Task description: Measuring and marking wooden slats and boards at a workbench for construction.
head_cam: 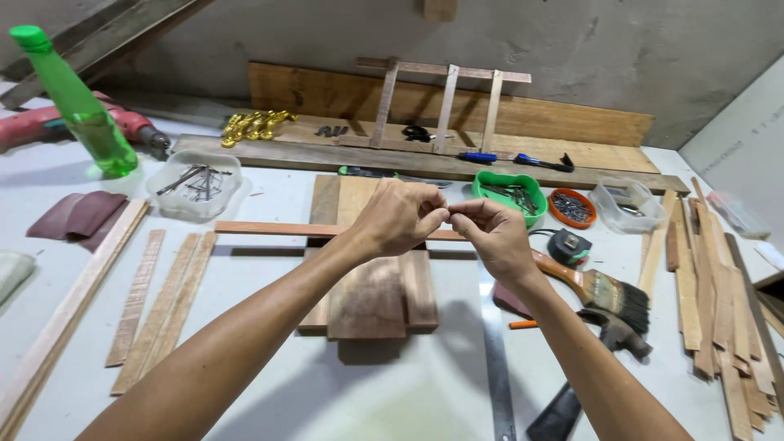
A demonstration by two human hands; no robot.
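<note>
Nearest the viewer, a steel ruler [496,359] lies on the white worktop [269,384], with a hammer [600,351] and a paintbrush [600,287] just to its right. To the left lie several thin wood strips [159,306]. In the middle sits a stack of short boards [371,298], and a long narrow slat [269,229] rests across its far part. Above the boards the person's two hands meet, fingertips touching. The left hand [398,216] is curled, thumb and forefinger pressed together; the right hand [492,233] is likewise pinched against it. Whatever small thing they pinch between them is too small to make out. Right of the hands lies a pile of thin wood offcuts [719,294]. Farther off stand a green tub of nails [510,192], a clear tub of nails [198,184] and a green bottle [77,102]. At the far wall a small wooden frame [441,102] leans against a broad plank [555,118].
</note>
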